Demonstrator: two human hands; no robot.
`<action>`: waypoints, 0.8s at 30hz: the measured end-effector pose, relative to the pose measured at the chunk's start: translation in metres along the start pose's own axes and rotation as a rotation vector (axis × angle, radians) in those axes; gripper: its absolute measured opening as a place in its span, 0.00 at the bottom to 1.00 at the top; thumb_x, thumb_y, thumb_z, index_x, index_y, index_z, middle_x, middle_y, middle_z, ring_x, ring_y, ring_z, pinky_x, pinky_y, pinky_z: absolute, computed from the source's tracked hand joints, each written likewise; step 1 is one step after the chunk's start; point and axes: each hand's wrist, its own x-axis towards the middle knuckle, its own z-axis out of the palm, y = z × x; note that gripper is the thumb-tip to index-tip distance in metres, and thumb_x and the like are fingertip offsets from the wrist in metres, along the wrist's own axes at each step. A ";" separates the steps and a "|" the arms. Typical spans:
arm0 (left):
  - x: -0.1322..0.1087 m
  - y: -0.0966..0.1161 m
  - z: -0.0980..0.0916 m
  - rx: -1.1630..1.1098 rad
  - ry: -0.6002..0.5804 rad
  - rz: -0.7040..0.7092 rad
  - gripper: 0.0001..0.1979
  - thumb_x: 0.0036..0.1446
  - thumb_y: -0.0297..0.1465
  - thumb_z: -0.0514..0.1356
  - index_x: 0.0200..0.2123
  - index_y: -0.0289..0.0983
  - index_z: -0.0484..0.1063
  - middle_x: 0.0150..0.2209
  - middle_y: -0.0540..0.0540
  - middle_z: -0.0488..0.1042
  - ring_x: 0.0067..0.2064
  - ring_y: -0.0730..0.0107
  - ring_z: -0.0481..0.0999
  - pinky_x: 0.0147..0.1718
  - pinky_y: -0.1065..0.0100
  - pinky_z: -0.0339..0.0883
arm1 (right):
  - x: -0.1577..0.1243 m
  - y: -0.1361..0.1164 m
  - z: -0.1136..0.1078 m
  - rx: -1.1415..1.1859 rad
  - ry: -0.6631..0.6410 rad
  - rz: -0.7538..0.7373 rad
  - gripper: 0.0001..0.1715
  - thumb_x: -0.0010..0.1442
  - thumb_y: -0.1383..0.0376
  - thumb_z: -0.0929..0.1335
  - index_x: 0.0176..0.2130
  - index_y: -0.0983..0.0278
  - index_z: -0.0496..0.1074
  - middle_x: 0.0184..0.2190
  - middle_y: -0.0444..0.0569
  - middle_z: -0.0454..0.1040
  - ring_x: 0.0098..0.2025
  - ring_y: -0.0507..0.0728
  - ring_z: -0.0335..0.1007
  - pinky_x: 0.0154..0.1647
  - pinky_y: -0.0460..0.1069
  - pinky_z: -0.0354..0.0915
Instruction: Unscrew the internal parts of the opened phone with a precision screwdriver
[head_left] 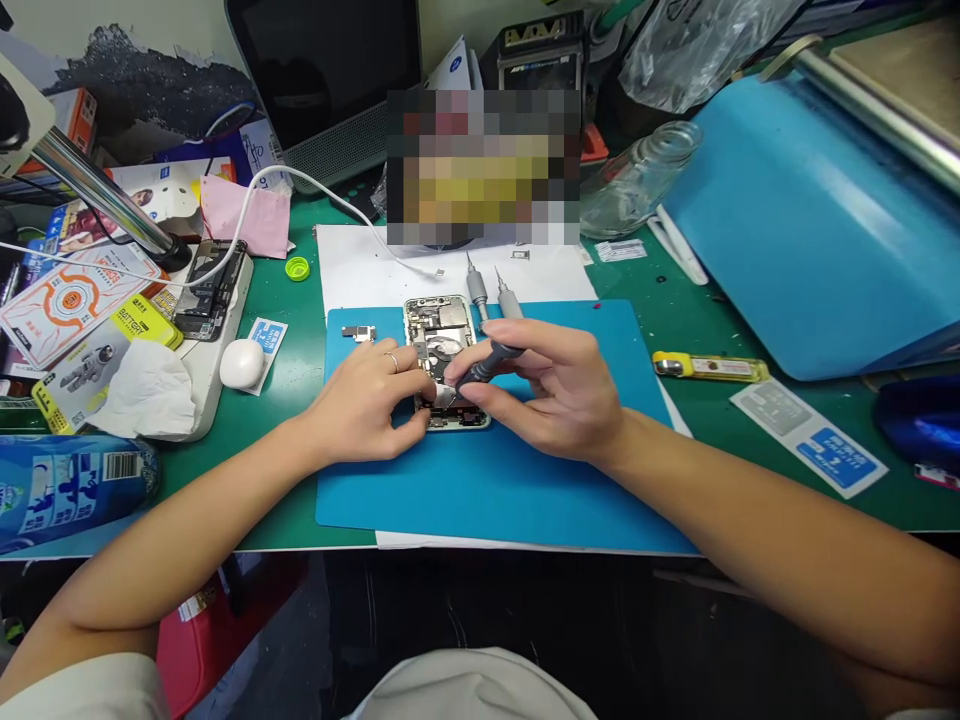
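Note:
An opened phone [440, 338] lies face down on a blue work mat [495, 470], its metal shields and parts showing. My left hand [367, 402], a ring on one finger, rests on the phone's lower left edge with curled fingers steadying it. My right hand [555, 388] pinches a dark grey screwdriver [489, 363], its tip down on the phone's lower part. Two more grey screwdrivers [491, 291] lie just beyond the phone. A small loose metal part [358, 333] sits on the mat to the left.
A second opened phone [211, 290] lies on a white pad at left beside a white earbud case [241, 363] and a tissue [150, 392]. A glass jar [637, 180], a yellow tool [709, 367], a large blue roll [810, 220] and a monitor [330, 80] stand around.

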 end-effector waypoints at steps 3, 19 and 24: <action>0.000 0.000 0.000 -0.005 -0.011 -0.012 0.07 0.62 0.31 0.57 0.35 0.38 0.74 0.34 0.45 0.73 0.36 0.62 0.68 0.37 0.60 0.58 | -0.002 0.001 0.000 0.022 -0.030 0.004 0.41 0.63 0.74 0.70 0.69 0.53 0.57 0.47 0.47 0.76 0.44 0.54 0.80 0.41 0.47 0.81; -0.001 0.000 0.002 -0.028 -0.006 -0.004 0.06 0.61 0.30 0.57 0.34 0.38 0.74 0.33 0.46 0.72 0.36 0.63 0.67 0.36 0.60 0.58 | -0.001 0.002 0.000 -0.002 -0.070 0.042 0.41 0.65 0.73 0.70 0.69 0.49 0.56 0.46 0.46 0.76 0.42 0.54 0.81 0.43 0.48 0.82; -0.001 -0.001 0.002 -0.011 -0.019 -0.003 0.06 0.61 0.31 0.57 0.34 0.39 0.73 0.34 0.46 0.73 0.36 0.62 0.68 0.36 0.59 0.57 | -0.001 0.002 0.000 0.001 -0.074 0.056 0.39 0.65 0.72 0.70 0.68 0.49 0.57 0.46 0.45 0.78 0.42 0.54 0.81 0.42 0.48 0.82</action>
